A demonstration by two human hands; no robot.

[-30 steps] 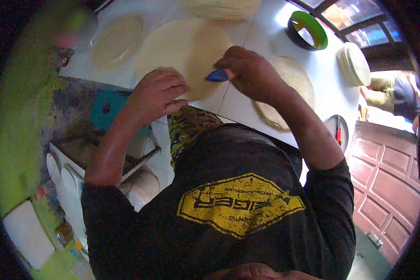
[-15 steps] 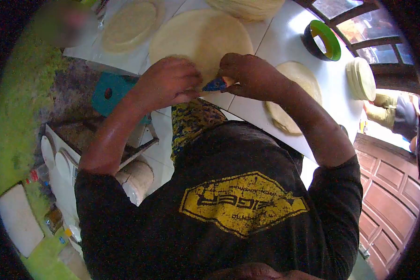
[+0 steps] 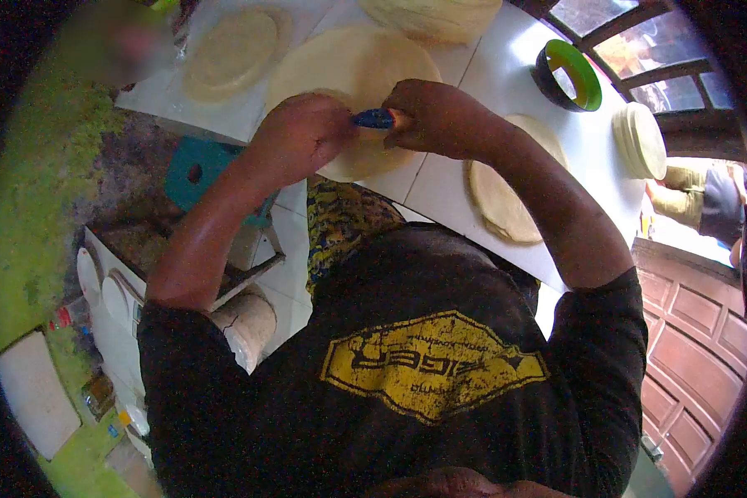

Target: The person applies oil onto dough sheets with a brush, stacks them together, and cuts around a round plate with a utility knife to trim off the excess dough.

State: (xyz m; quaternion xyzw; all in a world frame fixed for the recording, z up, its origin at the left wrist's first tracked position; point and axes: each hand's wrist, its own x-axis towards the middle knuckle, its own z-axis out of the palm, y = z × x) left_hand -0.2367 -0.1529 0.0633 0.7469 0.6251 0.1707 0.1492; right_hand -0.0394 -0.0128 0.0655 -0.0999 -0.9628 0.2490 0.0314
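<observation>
My right hand [image 3: 440, 120] is closed around a tool with a blue end [image 3: 374, 119] and an orange part beside the fingers. The blue end points left and meets my left hand [image 3: 303, 137], whose fingers are curled; what they hold is hidden. Both hands are above the near part of a large round pale sheet [image 3: 353, 62] on the white tiled table [image 3: 440, 178]. To the right, under my right forearm, lies a pile of round pale sheets [image 3: 502, 199]. A thinner round sheet [image 3: 232, 54] lies at the upper left.
A green and black bowl [image 3: 574, 76] stands at the upper right, near a stack of pale discs [image 3: 639, 141]. Another large pile [image 3: 432, 17] is at the top edge. A teal object [image 3: 197, 174] sits below the table's left part. Another person [image 3: 701, 195] is partly visible far right.
My right hand has moved left with the blue-ended tool, up to my left hand. My left fingers have curled in. The view has shifted slightly, and the table appears farther right.
</observation>
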